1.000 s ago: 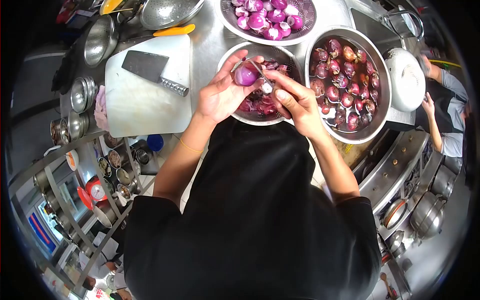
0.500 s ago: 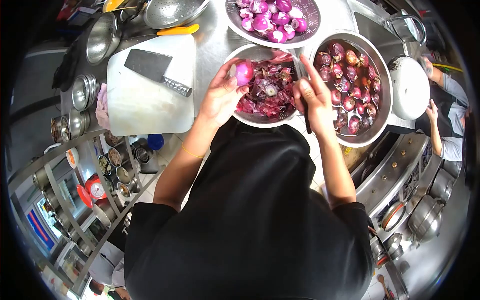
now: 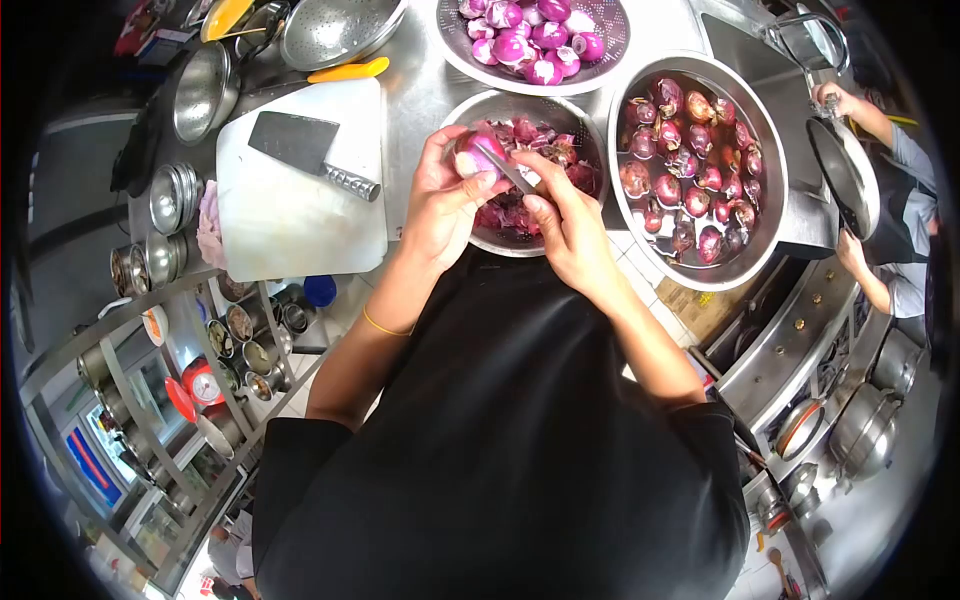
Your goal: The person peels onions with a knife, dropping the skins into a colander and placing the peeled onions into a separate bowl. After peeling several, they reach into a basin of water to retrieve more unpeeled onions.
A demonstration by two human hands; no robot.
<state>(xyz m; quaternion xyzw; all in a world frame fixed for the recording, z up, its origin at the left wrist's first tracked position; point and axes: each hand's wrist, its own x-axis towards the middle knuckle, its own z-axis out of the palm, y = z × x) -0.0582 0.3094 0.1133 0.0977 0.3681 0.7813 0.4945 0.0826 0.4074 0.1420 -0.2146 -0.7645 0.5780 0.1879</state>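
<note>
My left hand [image 3: 443,205] is closed round a red onion [image 3: 478,155], its surface partly pale and partly purple. A small knife [image 3: 512,172] is gripped in my right hand [image 3: 572,225], its blade lying against the onion. Below both hands is a perforated metal colander [image 3: 590,118] with loose red onion skins [image 3: 520,213] in it. Unpeeled red onions [image 3: 700,195] sit in dark water in a large steel basin [image 3: 772,130] to the right. Beyond, peeled red onions [image 3: 545,40] fill another colander [image 3: 618,50].
A cleaver [image 3: 293,137] lies on a white cutting board [image 3: 300,230] at the left. Metal bowls [image 3: 205,98] and an orange-yellow handle [image 3: 348,70] are behind it. At the right, another person's hands [image 3: 838,98] hold a wok [image 3: 850,175] near the sink.
My right hand has moved left from the colander's right side, bringing the knife onto the onion. The other person's wok has tilted up.
</note>
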